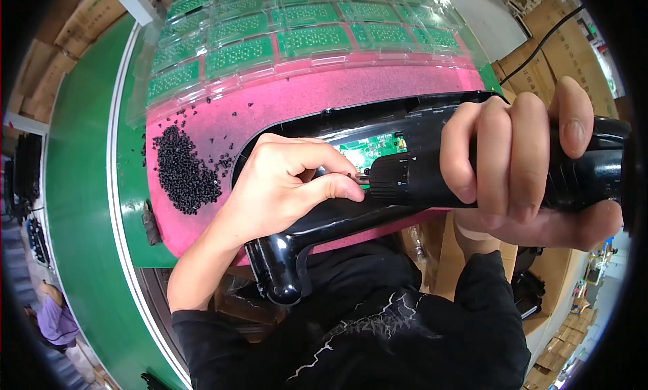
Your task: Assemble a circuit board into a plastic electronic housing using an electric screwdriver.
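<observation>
Head view, screwdriver (398, 177) within right grip (509, 160)

Housing (337, 224), centre: smooth, glossy plastic. Driver (428, 177), 3 o'clock: plastic; collar (393, 179) ribbed, duller. Bit (364, 180): metal. Mat (324, 85): matt, felt-like. Trays (310, 58), 12 o'clock: clear, glossy plastic. Screws (183, 170), 9 o'clock: glinting. Shirt (378, 329), 6 o'clock: matt cloth. Boxes (543, 69), 2 o'clock: matt cardboard.
</observation>
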Tool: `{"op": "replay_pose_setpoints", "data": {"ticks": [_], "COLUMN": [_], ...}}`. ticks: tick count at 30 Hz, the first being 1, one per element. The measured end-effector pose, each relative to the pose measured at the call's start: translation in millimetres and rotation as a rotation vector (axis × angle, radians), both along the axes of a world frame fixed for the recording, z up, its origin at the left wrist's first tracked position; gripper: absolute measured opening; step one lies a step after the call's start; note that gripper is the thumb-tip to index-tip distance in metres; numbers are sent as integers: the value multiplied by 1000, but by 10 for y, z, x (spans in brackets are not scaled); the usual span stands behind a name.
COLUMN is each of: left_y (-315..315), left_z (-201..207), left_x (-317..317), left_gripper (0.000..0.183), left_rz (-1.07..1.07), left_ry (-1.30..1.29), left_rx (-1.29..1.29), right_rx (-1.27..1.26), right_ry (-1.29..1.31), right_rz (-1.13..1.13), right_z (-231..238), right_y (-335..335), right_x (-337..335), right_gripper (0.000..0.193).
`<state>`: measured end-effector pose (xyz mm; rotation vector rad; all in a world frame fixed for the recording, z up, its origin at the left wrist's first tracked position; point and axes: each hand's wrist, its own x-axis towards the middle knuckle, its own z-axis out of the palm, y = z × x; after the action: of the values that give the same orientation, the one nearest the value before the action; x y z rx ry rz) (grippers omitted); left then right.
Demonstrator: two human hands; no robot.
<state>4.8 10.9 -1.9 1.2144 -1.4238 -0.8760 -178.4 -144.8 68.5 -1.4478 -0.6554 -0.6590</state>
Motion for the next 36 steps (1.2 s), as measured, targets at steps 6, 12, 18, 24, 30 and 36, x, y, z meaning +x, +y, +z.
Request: {"op": "replay_pose_setpoints", "data": {"ticks": [6, 12, 18, 24, 30, 36], "left_y": [-13, -23, -30, 3, -33, -65], "left_z": [-107, -74, -42, 5, -12, -44], "left_x": [8, 5, -8, -22, -36, 70], "left_gripper": [7, 10, 16, 13, 11, 9], "left_rz": [102, 118, 49, 96, 162, 481], "left_ry": [-104, -18, -8, -11, -90, -377], "left_rx": [-213, -195, -191, -13, -147, -391], "right_rx": [161, 111, 70, 31, -2, 253], "right_ry": [-33, 45, 56, 62, 68, 252], "right_rz": [-144, -123, -108, -85, -69, -504], "right_z": [-79, -27, -38, -76, -102, -158], "right_y": [206, 190, 162, 96, 129, 436], "right_x": [107, 121, 135, 166, 186, 281], "right_gripper": [51, 53, 55, 57, 59, 62]}}
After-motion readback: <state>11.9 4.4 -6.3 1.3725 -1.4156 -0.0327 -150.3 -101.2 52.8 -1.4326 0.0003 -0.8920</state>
